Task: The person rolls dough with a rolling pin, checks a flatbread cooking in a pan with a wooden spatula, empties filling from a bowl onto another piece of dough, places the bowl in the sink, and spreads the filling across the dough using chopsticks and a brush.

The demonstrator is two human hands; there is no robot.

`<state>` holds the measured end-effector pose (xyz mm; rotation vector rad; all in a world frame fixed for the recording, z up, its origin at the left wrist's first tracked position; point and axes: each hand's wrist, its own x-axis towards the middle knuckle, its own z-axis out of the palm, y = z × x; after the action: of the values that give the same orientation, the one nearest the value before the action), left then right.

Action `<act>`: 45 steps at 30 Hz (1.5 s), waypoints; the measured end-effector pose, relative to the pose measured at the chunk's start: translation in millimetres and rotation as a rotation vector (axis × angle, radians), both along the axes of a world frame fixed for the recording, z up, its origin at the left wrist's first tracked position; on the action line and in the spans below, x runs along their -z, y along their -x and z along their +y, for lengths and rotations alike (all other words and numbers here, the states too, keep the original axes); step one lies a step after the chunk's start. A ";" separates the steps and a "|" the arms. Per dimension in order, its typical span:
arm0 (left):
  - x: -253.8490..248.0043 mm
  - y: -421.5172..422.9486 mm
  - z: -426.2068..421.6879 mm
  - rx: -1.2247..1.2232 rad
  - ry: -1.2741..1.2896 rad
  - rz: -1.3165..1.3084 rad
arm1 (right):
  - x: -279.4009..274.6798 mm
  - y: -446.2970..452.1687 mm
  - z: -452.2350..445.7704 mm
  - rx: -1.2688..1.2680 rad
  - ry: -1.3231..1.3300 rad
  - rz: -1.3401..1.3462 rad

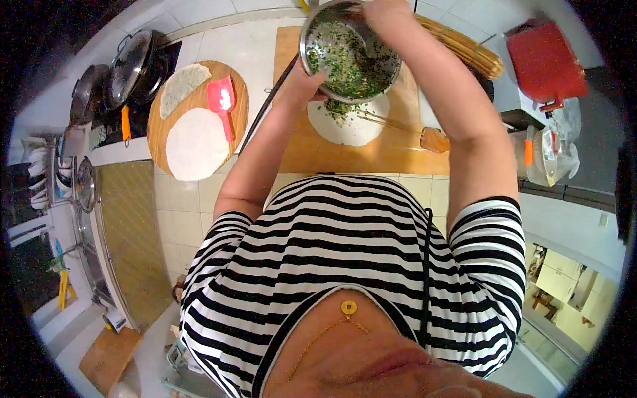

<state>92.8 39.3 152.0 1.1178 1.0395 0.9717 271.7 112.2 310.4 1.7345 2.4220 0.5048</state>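
My left hand (307,83) grips the near left rim of a steel bowl (303,50), fingers wrapped round it. The bowl is tilted and holds a chopped green filling (352,63). At the bowl's far right edge is my right hand (381,14); its fingers are partly hidden, and what they hold cannot be made out. Below the bowl a flat white dough round (352,132) lies on the wooden board (298,156), with some filling on its upper part. Chopsticks (381,121) rest across the dough's right side, near a brown wooden piece (434,140).
On the left, a round board (156,126) bears a folded filled dough (180,86), a dough round (197,142) and a red scraper (222,99). Pans (129,69) stand on the stove beyond. A bamboo roll (464,50) and a red dustpan-like item (545,63) are at the right.
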 end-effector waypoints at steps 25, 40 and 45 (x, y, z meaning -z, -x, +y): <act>-41.1 -6.1 -6.3 -0.101 0.128 0.008 | 44.9 -86.8 -25.4 0.056 -0.122 0.158; -47.9 -0.8 -12.3 -0.062 -0.013 0.167 | 40.7 -85.3 -42.0 -0.325 -0.052 -0.048; -46.2 -7.9 -16.4 -0.128 -0.050 0.198 | 48.2 -67.7 -41.4 -0.055 -0.109 0.094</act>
<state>100.7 22.9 198.2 1.2193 1.2650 1.0071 339.4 70.8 262.3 1.7762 2.5585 0.5848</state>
